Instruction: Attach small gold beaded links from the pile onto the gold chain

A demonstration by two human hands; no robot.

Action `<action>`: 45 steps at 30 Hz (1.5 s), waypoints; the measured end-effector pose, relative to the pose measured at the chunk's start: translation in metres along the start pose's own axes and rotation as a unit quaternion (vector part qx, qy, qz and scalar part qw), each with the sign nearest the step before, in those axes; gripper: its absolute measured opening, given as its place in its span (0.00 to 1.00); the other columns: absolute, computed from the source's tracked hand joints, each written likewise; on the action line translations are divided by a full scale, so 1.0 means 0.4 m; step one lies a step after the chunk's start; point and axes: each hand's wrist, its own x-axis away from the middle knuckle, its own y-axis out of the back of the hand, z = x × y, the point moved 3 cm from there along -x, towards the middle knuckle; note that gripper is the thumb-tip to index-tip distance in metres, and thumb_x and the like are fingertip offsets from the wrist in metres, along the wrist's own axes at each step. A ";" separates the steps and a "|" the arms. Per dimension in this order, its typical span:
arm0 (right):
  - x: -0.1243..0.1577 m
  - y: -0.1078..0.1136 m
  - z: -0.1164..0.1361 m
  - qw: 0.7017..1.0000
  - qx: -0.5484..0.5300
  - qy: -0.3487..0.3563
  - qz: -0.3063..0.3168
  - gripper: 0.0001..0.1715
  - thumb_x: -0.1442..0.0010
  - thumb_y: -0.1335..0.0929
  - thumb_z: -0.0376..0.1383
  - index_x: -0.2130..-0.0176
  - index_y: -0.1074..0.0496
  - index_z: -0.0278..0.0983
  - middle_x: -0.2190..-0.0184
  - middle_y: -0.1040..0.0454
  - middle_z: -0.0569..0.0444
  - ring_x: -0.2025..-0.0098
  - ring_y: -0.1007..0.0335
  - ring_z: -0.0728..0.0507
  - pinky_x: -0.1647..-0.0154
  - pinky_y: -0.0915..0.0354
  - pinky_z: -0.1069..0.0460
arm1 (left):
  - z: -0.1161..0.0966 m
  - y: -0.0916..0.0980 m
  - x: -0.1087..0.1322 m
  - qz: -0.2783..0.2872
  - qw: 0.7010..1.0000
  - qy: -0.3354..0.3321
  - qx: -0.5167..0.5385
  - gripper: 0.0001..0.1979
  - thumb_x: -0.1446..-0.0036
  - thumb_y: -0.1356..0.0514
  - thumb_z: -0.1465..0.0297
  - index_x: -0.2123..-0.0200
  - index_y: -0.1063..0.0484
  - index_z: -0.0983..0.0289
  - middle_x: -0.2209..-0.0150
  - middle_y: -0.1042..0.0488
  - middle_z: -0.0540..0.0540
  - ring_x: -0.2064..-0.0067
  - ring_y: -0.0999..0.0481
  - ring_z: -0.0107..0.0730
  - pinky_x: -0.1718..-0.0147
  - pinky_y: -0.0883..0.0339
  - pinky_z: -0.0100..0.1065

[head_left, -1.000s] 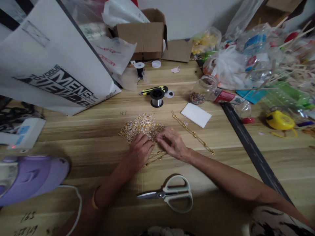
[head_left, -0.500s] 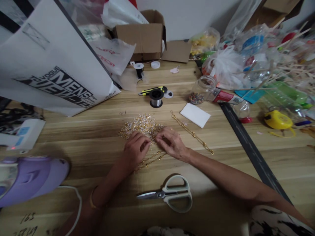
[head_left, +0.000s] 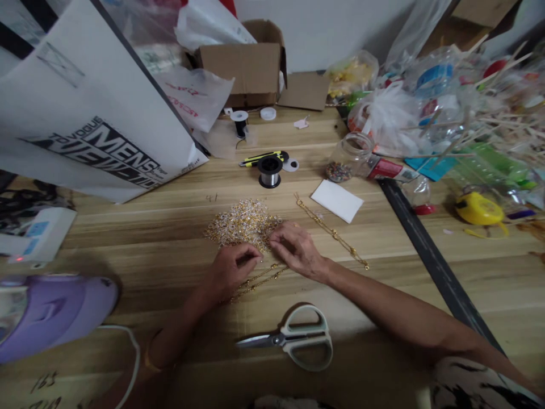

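Note:
A pile of small gold and clear beads or rings [head_left: 242, 221] lies mid-table. At its lower edge my left hand [head_left: 236, 267] is closed in a pinch, with a tiny piece at the fingertips too small to name. My right hand [head_left: 296, 247] touches the pile's right side, thumb and fingers pinched together; what they hold is hidden. A gold chain [head_left: 259, 279] lies just below, partly behind my left hand. Another gold chain [head_left: 332, 230] stretches out to the right of my right hand.
Scissors [head_left: 289, 338] lie below the hands. Beyond the pile are a wire spool [head_left: 269, 171] and a yellow cutter [head_left: 261, 158]. A white card [head_left: 337, 200], a bead jar [head_left: 347, 156] and a tape measure [head_left: 479, 208] sit to the right. A purple appliance [head_left: 59, 312] is at left.
My left hand has moved down slightly, off the pile's lower edge, and uncovered more of it. My right hand has hardly moved.

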 end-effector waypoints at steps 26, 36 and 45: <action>0.011 -0.010 0.019 0.994 0.031 0.096 0.030 0.03 0.40 0.37 0.32 0.64 0.34 0.37 0.69 0.28 0.50 0.65 0.36 0.44 0.60 0.39 0.46 | 0.011 0.009 -0.013 -0.089 0.973 0.069 0.204 0.05 0.57 0.34 0.70 0.74 0.23 0.65 0.73 0.22 0.52 0.70 0.24 0.29 0.68 0.31 0.29; 0.008 -0.013 0.024 0.993 0.030 0.111 0.037 0.03 0.39 0.37 0.32 0.64 0.34 0.37 0.69 0.29 0.52 0.65 0.36 0.45 0.58 0.39 0.47 | 0.023 0.004 -0.012 -0.082 0.972 0.066 0.210 0.06 0.57 0.34 0.70 0.73 0.23 0.65 0.72 0.21 0.53 0.69 0.23 0.31 0.65 0.30 0.31; 0.009 -0.015 0.023 0.992 0.033 0.115 0.041 0.03 0.40 0.37 0.31 0.64 0.35 0.37 0.69 0.28 0.52 0.66 0.36 0.46 0.57 0.39 0.46 | 0.020 0.000 -0.012 -0.084 0.966 0.096 0.224 0.06 0.59 0.34 0.72 0.74 0.23 0.65 0.73 0.21 0.52 0.70 0.24 0.30 0.67 0.30 0.29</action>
